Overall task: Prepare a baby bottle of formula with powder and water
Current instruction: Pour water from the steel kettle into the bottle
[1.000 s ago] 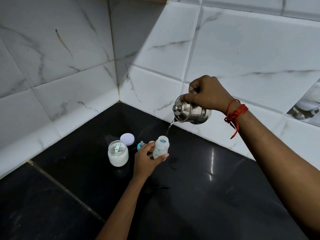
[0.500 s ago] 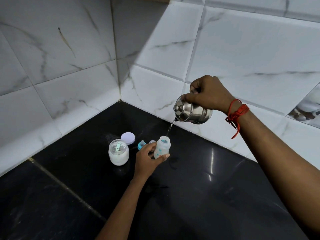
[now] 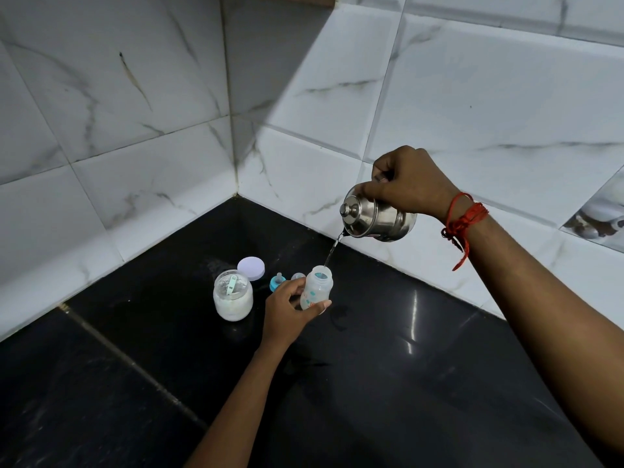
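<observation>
While the left hand [image 3: 287, 307] grips the open baby bottle [image 3: 316, 288] upright on the black worktop [image 3: 405, 366], the right hand [image 3: 410, 184], closed on the tilted steel kettle [image 3: 378, 217], pours a water stream [image 3: 332, 251] into it.

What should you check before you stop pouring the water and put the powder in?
1. Bottle steadied by the left hand: ok.
2. Water from the steel kettle, tipped by the right hand, falls into the bottle's open mouth: ok.
3. Water level high enough: cannot tell, the bottle is too small to read.
4. Powder jar open, its lid lying beside it: ok.
5. Scoop ready in the jar: ok.
6. Blue teat ring close by on the counter: ok.
</observation>
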{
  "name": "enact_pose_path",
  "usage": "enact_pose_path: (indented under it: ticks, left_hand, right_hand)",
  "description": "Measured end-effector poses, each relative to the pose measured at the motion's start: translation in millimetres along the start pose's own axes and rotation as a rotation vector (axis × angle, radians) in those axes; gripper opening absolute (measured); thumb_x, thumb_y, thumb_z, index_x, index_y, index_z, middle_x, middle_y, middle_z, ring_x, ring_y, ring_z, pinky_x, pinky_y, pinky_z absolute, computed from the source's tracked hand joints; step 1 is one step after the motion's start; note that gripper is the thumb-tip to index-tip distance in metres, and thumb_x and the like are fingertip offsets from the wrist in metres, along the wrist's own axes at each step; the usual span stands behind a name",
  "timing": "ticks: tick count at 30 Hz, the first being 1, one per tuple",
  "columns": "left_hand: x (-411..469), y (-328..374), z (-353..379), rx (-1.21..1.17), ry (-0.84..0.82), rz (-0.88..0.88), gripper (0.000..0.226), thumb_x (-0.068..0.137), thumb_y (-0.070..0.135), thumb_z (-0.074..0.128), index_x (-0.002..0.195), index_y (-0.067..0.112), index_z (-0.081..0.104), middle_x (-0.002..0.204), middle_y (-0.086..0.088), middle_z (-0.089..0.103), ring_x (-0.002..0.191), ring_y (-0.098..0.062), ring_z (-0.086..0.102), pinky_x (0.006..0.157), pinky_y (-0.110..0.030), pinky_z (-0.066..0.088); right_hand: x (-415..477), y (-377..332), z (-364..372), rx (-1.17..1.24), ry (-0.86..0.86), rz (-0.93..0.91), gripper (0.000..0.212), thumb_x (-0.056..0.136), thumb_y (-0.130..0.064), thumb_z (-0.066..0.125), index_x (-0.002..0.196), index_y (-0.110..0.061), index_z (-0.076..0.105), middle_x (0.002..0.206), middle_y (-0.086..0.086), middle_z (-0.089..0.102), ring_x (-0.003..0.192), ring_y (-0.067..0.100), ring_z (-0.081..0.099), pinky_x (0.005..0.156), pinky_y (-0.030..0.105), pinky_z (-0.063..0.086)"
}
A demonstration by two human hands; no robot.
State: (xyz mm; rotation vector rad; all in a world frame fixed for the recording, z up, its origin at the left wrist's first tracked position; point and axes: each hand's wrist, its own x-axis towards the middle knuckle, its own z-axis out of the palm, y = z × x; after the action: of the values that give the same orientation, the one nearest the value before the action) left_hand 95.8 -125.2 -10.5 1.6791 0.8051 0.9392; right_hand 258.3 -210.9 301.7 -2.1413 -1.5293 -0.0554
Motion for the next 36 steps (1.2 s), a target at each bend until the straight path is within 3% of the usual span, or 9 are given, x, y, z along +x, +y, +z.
enact_pose_path:
  ticks: [6,11,17,19,24,28,33,36]
  left_hand:
    - [-1,3,1,-0.002,-0.001,-0.006,0.062,0.069,0.027,0.098,0.123,0.009,0.073,0.117,-0.001,0.075,0.109,-0.016,0.073,0.086,-0.037,0.066]
    - [-3,4,1,-0.01,0.001,-0.009,0.062,0.068,0.026,0.099,0.122,0.009,0.073,0.115,-0.001,0.075,0.107,-0.015,0.073,0.086,-0.036,0.066]
    - [-3,14,1,-0.03,-0.005,0.014,0.062,0.067,0.028,0.099,0.121,0.012,0.074,0.116,0.0,0.074,0.107,-0.015,0.073,0.086,-0.035,0.065]
    - [-2,23,1,-0.043,-0.012,0.039,0.059,0.068,0.028,0.099,0.12,0.013,0.075,0.115,0.001,0.074,0.105,-0.014,0.073,0.085,-0.033,0.065]
    - [-2,43,0,-0.075,-0.023,0.084,0.056,0.068,0.021,0.099,0.119,0.012,0.076,0.111,0.005,0.07,0.102,-0.006,0.071,0.084,-0.023,0.062]
    - [-3,50,-3,-0.061,-0.029,0.098,0.056,0.069,0.022,0.098,0.12,0.012,0.075,0.112,0.006,0.069,0.104,-0.005,0.07,0.084,-0.02,0.06]
    - [-8,52,-1,-0.063,-0.021,0.071,0.055,0.069,0.019,0.098,0.118,0.012,0.076,0.108,0.008,0.069,0.102,-0.003,0.07,0.083,-0.02,0.06]
    - [-12,55,2,-0.062,-0.019,0.057,0.055,0.068,0.017,0.098,0.119,0.013,0.076,0.107,0.008,0.07,0.101,-0.004,0.071,0.084,-0.022,0.061]
  right_hand:
    - [-1,3,0,0.015,0.009,-0.004,0.046,0.082,-0.027,0.076,0.052,-0.018,0.043,0.054,0.003,0.052,0.059,0.022,0.057,0.059,0.026,0.041]
    - [-3,6,0,0.004,0.01,0.009,0.044,0.083,-0.027,0.076,0.053,-0.017,0.044,0.052,-0.002,0.047,0.052,0.011,0.042,0.055,0.024,0.037]
    - [-9,17,7,0.082,0.01,0.054,0.046,0.082,-0.026,0.078,0.052,-0.015,0.043,0.051,0.001,0.052,0.052,0.011,0.056,0.056,0.025,0.043]
    - [-14,23,15,0.134,0.008,0.094,0.045,0.081,-0.024,0.078,0.053,-0.014,0.045,0.048,0.0,0.05,0.041,0.001,0.049,0.05,0.017,0.04]
    - [-28,40,39,0.272,0.022,0.197,0.045,0.081,-0.022,0.079,0.052,-0.012,0.046,0.047,-0.001,0.047,0.037,0.0,0.046,0.043,0.013,0.037]
    - [-34,55,49,0.373,0.032,0.244,0.042,0.082,-0.027,0.078,0.063,0.004,0.057,0.056,0.009,0.057,0.052,0.011,0.054,0.053,0.024,0.045]
    - [-40,67,49,0.438,0.065,0.277,0.04,0.081,-0.028,0.078,0.062,0.003,0.06,0.053,0.007,0.059,0.052,0.011,0.053,0.058,0.025,0.044]
    - [-44,85,55,0.611,0.077,0.321,0.043,0.078,-0.029,0.079,0.057,0.0,0.055,0.06,0.022,0.057,0.058,0.027,0.054,0.061,0.031,0.042]
